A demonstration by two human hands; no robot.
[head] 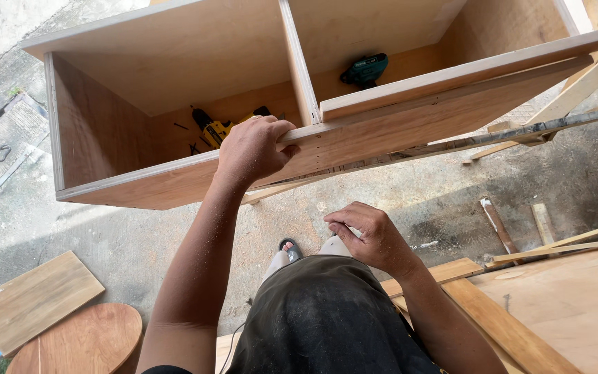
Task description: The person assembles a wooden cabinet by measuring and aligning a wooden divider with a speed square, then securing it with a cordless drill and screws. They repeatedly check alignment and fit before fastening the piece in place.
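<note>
Head view shows us looking down at our two hands in front of a large plywood cabinet that lies on the concrete floor with its open side up. Our left hand grips the front edge of the cabinet: the fingers curl over the top of the panel and the thumb presses on a thin wooden strip that lies along this edge. The strip runs away from this hand to the right.

Our right hand is lower and nearer to our body, just above our knee. Its fingers are bent and pressed together with the thumb; we cannot tell if something small is pinched between them.

Beyond the left hand, inside the left compartment, lies a yellow drill. A green drill lies in the right compartment, behind the divider. To the right of the right hand we see a plywood sheet. Far left of both hands, a rectangular board and a round board lie on the floor.
</note>
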